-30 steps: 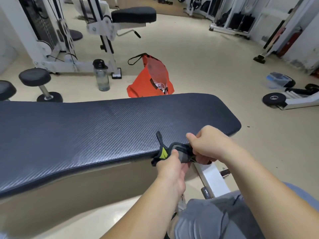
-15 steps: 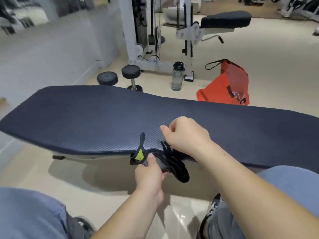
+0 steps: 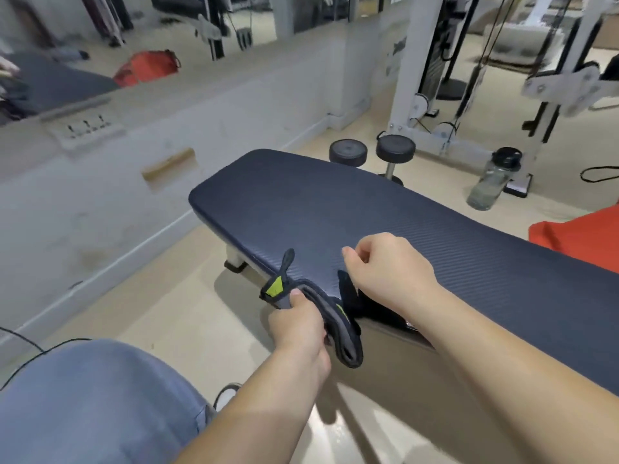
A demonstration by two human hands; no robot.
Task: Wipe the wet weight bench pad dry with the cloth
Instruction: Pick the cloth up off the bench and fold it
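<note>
The dark navy textured bench pad (image 3: 335, 209) runs from the middle left to the lower right. A dark grey cloth (image 3: 338, 326) with a yellow-green tag and a small loop hangs over the pad's near edge. My left hand (image 3: 298, 323) grips the cloth from below the edge, thumb on top. My right hand (image 3: 385, 269) rests on the pad just right of it, fingers curled over the cloth's other dark end, which is mostly hidden under the hand.
A clear water bottle (image 3: 492, 179) and a dumbbell (image 3: 368, 152) stand on the floor behind the bench. An orange bag (image 3: 582, 236) lies at the right. A white cable machine (image 3: 435, 95) stands behind, a mirrored wall (image 3: 167, 145) at the left. My knee (image 3: 93, 403) is at the lower left.
The view has swung left, showing the bench's left end and the wall. Both hands stay at the near edge; the cloth has opened out and hangs lower from my left hand.
</note>
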